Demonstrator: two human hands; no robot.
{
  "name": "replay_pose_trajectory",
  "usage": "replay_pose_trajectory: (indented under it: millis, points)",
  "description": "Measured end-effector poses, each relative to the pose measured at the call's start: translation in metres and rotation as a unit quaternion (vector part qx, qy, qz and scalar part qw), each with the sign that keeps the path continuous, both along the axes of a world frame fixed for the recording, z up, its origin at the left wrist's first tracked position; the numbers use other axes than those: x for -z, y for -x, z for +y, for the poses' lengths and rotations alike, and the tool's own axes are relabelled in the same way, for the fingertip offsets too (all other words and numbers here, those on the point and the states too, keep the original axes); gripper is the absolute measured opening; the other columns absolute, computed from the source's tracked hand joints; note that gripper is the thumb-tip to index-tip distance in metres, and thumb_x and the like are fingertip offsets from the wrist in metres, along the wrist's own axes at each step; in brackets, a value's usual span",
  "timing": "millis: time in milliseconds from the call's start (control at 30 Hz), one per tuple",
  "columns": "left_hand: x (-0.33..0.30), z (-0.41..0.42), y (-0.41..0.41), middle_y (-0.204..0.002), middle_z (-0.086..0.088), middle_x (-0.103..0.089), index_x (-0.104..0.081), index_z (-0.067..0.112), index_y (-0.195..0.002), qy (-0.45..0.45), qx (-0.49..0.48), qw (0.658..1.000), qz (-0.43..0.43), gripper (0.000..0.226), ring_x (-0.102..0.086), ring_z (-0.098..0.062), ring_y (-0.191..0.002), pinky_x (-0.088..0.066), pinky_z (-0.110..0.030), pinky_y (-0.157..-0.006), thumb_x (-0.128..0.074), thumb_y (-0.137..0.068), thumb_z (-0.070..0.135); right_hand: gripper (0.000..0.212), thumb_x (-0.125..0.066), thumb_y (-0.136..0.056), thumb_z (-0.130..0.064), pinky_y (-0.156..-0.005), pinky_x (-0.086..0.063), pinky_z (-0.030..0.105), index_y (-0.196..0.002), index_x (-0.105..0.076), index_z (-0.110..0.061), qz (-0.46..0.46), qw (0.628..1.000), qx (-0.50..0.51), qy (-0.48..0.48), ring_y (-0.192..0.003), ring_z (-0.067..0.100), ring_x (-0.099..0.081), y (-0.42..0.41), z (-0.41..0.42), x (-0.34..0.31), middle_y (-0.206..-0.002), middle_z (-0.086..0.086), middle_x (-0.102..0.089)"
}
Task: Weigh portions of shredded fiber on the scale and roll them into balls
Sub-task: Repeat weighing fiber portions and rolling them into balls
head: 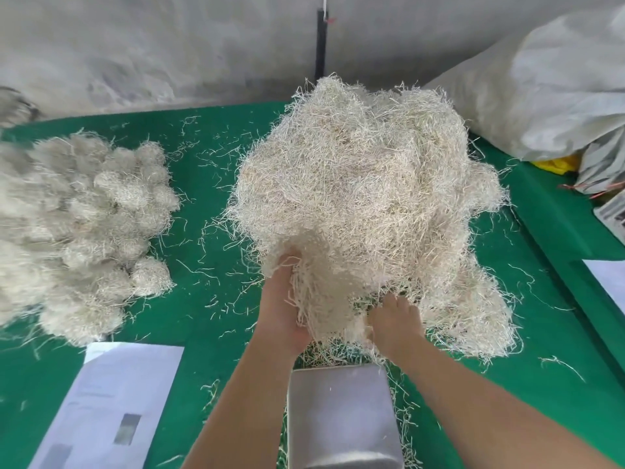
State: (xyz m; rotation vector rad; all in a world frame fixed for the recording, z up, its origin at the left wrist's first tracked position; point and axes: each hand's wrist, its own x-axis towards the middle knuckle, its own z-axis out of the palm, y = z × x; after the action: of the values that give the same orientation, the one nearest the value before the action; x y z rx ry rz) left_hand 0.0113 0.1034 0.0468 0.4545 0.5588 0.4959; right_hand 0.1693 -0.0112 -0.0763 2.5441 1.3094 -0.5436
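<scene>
Head view: green tabletop [209, 211] fills most of the frame, littered with stray strands. Large loose heap of shredded fiber [368, 198] sits right of centre, rising well above the surface. Pile of finished fiber balls [88, 225] lies at the left edge, well apart from the heap. White woven sack [548, 96] rests at the far right corner, just beside the heap. Printed paper sheet [111, 404] lies flat at near left; a second sheet [608, 282] shows at the right edge. Metal scale pan [341, 418] stands at the near edge below the heap, between both forearms, with no portion on it.

Left hand [280, 313] is cupped palm-up under a hanging tuft [321, 299] at the heap's near side, fingers curled into the fiber. Right hand [395, 323] is dug into the same tuft from the right, fingers buried and gripping strands. Both hands hold fiber above and just behind the scale pan.
</scene>
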Motion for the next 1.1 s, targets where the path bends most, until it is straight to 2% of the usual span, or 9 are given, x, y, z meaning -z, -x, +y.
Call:
replay_pose_trajectory:
  millis: [133, 233, 367, 500, 600, 733, 800, 967, 1100]
  points:
    - [0.028, 0.004, 0.003, -0.100, -0.015, -0.064, -0.070, 0.011, -0.106, -0.028, 0.009, 0.993, 0.117, 0.018, -0.068, -0.034, -0.098, -0.049, -0.056, -0.105, -0.056, -0.098, 0.019, 0.024, -0.064, -0.097, -0.033, -0.099, -0.044, 0.041, -0.118, -0.067, -0.022, 0.113, 0.961, 0.093, -0.232, -0.113, 0.025, -0.050, 0.004, 0.001, -0.001, -0.118, 0.002, -0.055]
    - [0.041, -0.001, 0.002, -0.105, -0.016, -0.072, -0.075, 0.010, -0.108, -0.103, 0.033, 0.978, 0.181, 0.019, -0.073, -0.036, -0.102, -0.054, -0.061, -0.100, -0.059, -0.099, 0.017, 0.018, -0.073, -0.092, -0.016, -0.081, -0.037, 0.029, -0.101, -0.064, -0.028, 0.223, 0.864, 0.149, -0.426, -0.094, 0.018, -0.050, 0.012, -0.004, -0.020, -0.100, -0.007, -0.056]
    - [0.055, -0.016, -0.003, -0.115, -0.015, -0.074, -0.068, 0.005, -0.121, -0.217, 0.143, 0.937, 0.234, 0.032, -0.070, -0.040, -0.109, -0.052, -0.061, -0.103, -0.065, -0.100, 0.028, 0.021, -0.059, -0.097, -0.013, -0.048, -0.036, 0.024, -0.099, -0.060, -0.034, 0.417, 0.722, 0.211, -0.510, -0.053, 0.008, -0.041, 0.025, -0.006, -0.050, -0.073, -0.015, -0.058]
    - [0.059, -0.028, -0.006, -0.105, -0.001, -0.080, -0.075, 0.024, -0.113, -0.226, 0.137, 0.925, 0.273, 0.045, -0.076, -0.027, -0.099, -0.062, -0.042, -0.082, -0.080, -0.077, 0.051, 0.060, -0.052, -0.100, 0.005, -0.049, -0.038, 0.021, -0.089, -0.060, -0.054, 0.408, 0.781, 0.118, -0.457, -0.055, 0.002, -0.047, 0.022, -0.007, -0.062, -0.083, -0.023, -0.063]
    - [0.060, -0.029, -0.007, -0.108, 0.001, -0.079, -0.073, 0.029, -0.115, -0.205, 0.091, 0.939, 0.262, 0.050, -0.076, -0.021, -0.100, -0.058, -0.043, -0.086, -0.083, -0.071, 0.051, 0.059, -0.057, -0.091, 0.009, -0.068, -0.040, 0.021, -0.083, -0.047, -0.049, 0.311, 0.856, 0.012, -0.413, -0.081, 0.003, -0.049, 0.018, -0.008, -0.063, -0.102, -0.023, -0.042]
    - [0.057, -0.031, -0.009, -0.104, 0.007, -0.079, -0.073, 0.037, -0.112, -0.200, 0.004, 0.937, 0.286, 0.042, -0.076, -0.020, -0.100, -0.059, -0.045, -0.090, -0.087, -0.075, 0.049, 0.047, -0.063, -0.094, -0.006, -0.075, -0.036, 0.006, -0.106, -0.060, -0.051, 0.273, 0.857, -0.021, -0.437, -0.089, -0.010, -0.052, 0.019, -0.009, -0.064, -0.102, -0.025, -0.050]
    - [0.054, -0.030, -0.007, -0.106, 0.001, -0.079, -0.075, 0.035, -0.107, -0.155, -0.050, 0.951, 0.261, 0.032, -0.076, -0.025, -0.101, -0.058, -0.055, -0.094, -0.086, -0.078, 0.043, 0.032, -0.067, -0.099, -0.012, -0.077, -0.035, 0.004, -0.125, -0.067, -0.033, 0.248, 0.864, -0.005, -0.438, -0.090, -0.011, -0.054, 0.013, -0.010, -0.062, -0.102, -0.027, -0.055]
    - [0.055, -0.028, 0.008, -0.108, -0.005, -0.079, -0.078, 0.028, -0.104, -0.092, -0.132, 0.959, 0.233, 0.020, -0.076, -0.029, -0.101, -0.058, -0.059, -0.091, -0.080, -0.085, 0.032, 0.023, -0.059, -0.105, -0.030, -0.090, -0.044, 0.027, -0.124, -0.071, -0.033, 0.268, 0.869, 0.078, -0.408, -0.095, 0.007, -0.058, -0.008, -0.010, -0.065, -0.108, -0.004, -0.064]
    - [0.060, -0.011, 0.038, -0.111, -0.007, -0.074, -0.080, 0.026, -0.093, -0.046, -0.163, 0.960, 0.224, 0.016, -0.073, -0.029, -0.102, -0.056, -0.056, -0.096, -0.068, -0.098, 0.034, 0.046, -0.062, -0.104, -0.032, -0.109, -0.040, 0.049, -0.143, -0.057, -0.008, 0.335, 0.770, 0.356, -0.410, -0.123, 0.036, -0.061, -0.035, -0.012, -0.067, -0.133, 0.011, -0.065]
